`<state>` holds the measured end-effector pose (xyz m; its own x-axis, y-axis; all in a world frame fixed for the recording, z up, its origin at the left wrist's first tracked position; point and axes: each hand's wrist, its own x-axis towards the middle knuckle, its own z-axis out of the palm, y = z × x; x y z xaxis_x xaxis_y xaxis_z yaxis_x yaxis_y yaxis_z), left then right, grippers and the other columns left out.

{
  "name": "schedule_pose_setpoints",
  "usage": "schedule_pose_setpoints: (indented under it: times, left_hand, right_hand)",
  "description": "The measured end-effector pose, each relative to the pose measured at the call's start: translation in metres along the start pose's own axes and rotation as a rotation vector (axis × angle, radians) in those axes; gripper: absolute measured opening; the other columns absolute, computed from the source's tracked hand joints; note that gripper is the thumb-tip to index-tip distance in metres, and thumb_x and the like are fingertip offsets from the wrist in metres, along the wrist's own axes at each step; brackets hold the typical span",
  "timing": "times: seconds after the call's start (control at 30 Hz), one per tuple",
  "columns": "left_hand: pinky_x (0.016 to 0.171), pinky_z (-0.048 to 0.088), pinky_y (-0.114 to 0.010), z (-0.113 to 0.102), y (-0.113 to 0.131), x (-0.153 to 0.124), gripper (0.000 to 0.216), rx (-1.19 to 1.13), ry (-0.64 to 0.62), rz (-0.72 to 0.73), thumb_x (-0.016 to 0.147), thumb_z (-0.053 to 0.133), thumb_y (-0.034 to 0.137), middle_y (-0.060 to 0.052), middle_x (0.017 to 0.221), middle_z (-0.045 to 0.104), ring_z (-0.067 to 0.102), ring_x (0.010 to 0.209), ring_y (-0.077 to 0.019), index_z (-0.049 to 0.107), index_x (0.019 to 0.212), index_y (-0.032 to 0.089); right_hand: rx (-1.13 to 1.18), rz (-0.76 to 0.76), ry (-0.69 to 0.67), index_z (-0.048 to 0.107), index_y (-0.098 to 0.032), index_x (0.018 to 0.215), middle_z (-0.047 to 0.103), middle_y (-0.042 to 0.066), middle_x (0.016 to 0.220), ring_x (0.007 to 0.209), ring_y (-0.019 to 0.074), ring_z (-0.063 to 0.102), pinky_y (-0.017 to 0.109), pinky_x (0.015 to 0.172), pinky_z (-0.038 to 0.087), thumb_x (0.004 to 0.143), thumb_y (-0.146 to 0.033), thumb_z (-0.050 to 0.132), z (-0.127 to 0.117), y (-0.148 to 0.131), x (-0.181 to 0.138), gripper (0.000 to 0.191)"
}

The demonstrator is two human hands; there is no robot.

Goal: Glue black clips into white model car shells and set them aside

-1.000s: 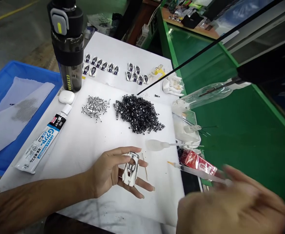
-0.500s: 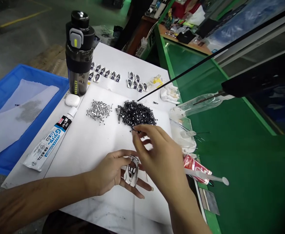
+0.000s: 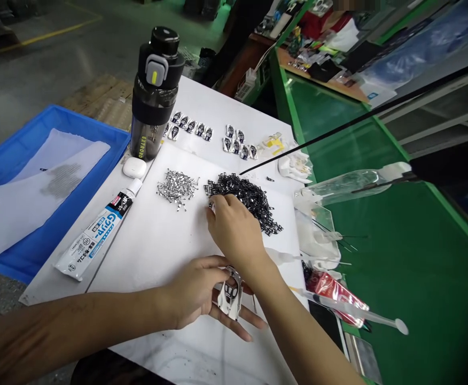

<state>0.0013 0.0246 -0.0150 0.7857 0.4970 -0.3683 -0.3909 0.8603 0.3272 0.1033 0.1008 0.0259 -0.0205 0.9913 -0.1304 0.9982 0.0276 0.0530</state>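
A white shell (image 3: 227,309) is being held in the left hand (image 3: 197,291), thumb and forefinger pinching, others spread. At the black pile (image 3: 256,199), picking is apparently being done by the right hand (image 3: 235,227); its fingers being bunched, any pinch cannot be told. A light, single-piece grip is likely being called for.

One bottle (image 3: 156,112), one tube (image 3: 98,232), two piles (image 3: 260,206), perhaps fourteen small car bodies (image 3: 229,308).
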Motion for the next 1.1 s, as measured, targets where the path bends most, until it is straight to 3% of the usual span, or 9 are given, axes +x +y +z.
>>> schedule_pose_setpoints:
  times: [0.13,0.3,0.4,0.5,0.63,0.83,1.1]
  left_hand:
    - [0.052,0.065,-0.04,-0.001,0.001,0.0,0.024,-0.011,0.0,-0.008,0.075,0.077,0.027,-0.008,0.093,0.068,0.081,0.064,-0.0277,0.071,0.095,0.016]
    - [0.054,0.065,-0.041,0.0,0.001,-0.003,0.024,0.008,0.02,-0.008,0.077,0.079,0.027,-0.009,0.098,0.07,0.081,0.067,-0.0285,0.074,0.098,0.016]
    - [0.064,0.067,-0.045,0.003,0.001,-0.006,0.023,-0.008,0.038,0.042,0.085,0.081,0.033,-0.009,0.096,0.071,0.081,0.076,-0.0295,0.077,0.102,0.018]
    - [0.087,0.069,-0.054,0.006,0.003,-0.009,0.028,-0.093,0.107,0.141,0.094,0.079,0.034,-0.01,0.103,0.077,0.08,0.088,-0.0272,0.079,0.12,0.023]
    - [0.104,0.064,-0.057,0.01,0.009,-0.012,0.03,-0.177,0.211,0.233,0.1,0.076,0.025,-0.011,0.116,0.082,0.081,0.098,-0.0248,0.079,0.129,0.028]
    - [0.109,0.062,-0.049,0.013,0.01,-0.013,0.028,-0.149,0.334,0.275,0.101,0.073,0.017,-0.012,0.12,0.085,0.082,0.114,-0.0276,0.079,0.128,0.025]
    - [0.102,0.064,-0.036,0.017,0.009,-0.015,0.03,-0.079,0.388,0.257,0.1,0.075,0.015,-0.01,0.114,0.087,0.084,0.11,-0.0235,0.078,0.129,0.022]
  right_hand:
    - [0.027,0.046,0.033,0.077,-0.015,0.115,0.075,0.017,0.117,0.108,0.0306,0.072,0.033,0.072,0.047,0.11,-0.022,0.056,0.012,0.007,0.008,0.023]
    - [0.122,0.015,0.123,0.078,-0.015,0.102,0.077,0.014,0.1,0.09,0.0277,0.074,0.034,0.072,0.05,0.102,-0.011,0.058,0.015,0.018,0.008,0.02]
    - [0.287,-0.109,0.356,0.075,-0.018,0.101,0.077,0.009,0.092,0.079,0.0244,0.074,0.034,0.067,0.054,0.102,-0.017,0.063,0.009,0.027,-0.018,0.012]
    - [0.524,-0.219,0.669,0.07,-0.022,0.113,0.08,0.004,0.097,0.078,0.0187,0.077,0.029,0.068,0.061,0.107,-0.024,0.066,0.005,0.035,-0.061,0.008]
    - [0.606,-0.262,0.878,0.07,-0.023,0.116,0.08,0.0,0.096,0.077,0.0154,0.079,0.026,0.075,0.066,0.099,-0.008,0.075,0.021,0.041,-0.106,0.023]
    - [0.598,-0.283,0.884,0.074,-0.022,0.117,0.081,0.006,0.103,0.087,0.0186,0.081,0.03,0.08,0.07,0.098,-0.002,0.073,0.054,0.033,-0.12,0.027]
    - [0.704,-0.272,0.825,0.075,-0.025,0.123,0.077,0.005,0.098,0.085,0.019,0.078,0.031,0.074,0.071,0.098,0.002,0.069,0.054,0.031,-0.123,0.037]
